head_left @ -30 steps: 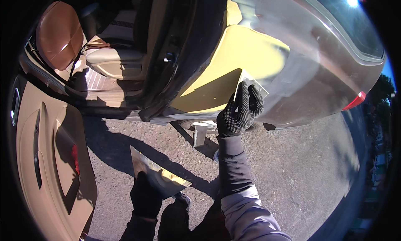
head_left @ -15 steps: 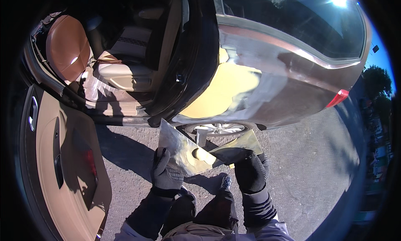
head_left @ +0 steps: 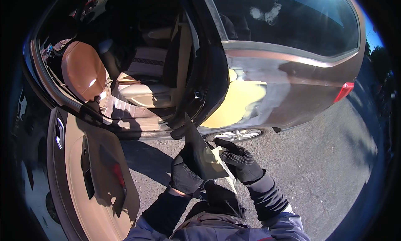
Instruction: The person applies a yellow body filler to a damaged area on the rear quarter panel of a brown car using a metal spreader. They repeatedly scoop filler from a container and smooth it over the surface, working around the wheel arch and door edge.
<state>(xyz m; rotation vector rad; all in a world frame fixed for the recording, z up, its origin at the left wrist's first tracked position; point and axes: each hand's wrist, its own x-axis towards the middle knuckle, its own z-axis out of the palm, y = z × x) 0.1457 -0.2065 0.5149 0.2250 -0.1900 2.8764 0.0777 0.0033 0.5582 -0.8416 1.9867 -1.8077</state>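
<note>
The thin, straight-edged plate (head_left: 203, 159) sits toward six o'clock, just below the middle, gripped by the left hand (head_left: 185, 175). The right hand (head_left: 243, 162) is closed on a pale spreader (head_left: 231, 183) close beside it, with soft cream putty (head_left: 216, 154) between. At one o'clock from the plate, a smooth yellow patch (head_left: 240, 104) covers the car (head_left: 305, 90) above its round wheel (head_left: 240, 135). The tan door (head_left: 109, 170) stands at nine; gritty pavement (head_left: 321, 170) spreads wide at three.

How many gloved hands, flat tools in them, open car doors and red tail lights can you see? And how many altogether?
Gloved hands: 2 (left hand, right hand)
Flat tools: 2 (dark plate, pale spreader)
Open car door: 1
Red tail light: 1
Total: 6
</note>
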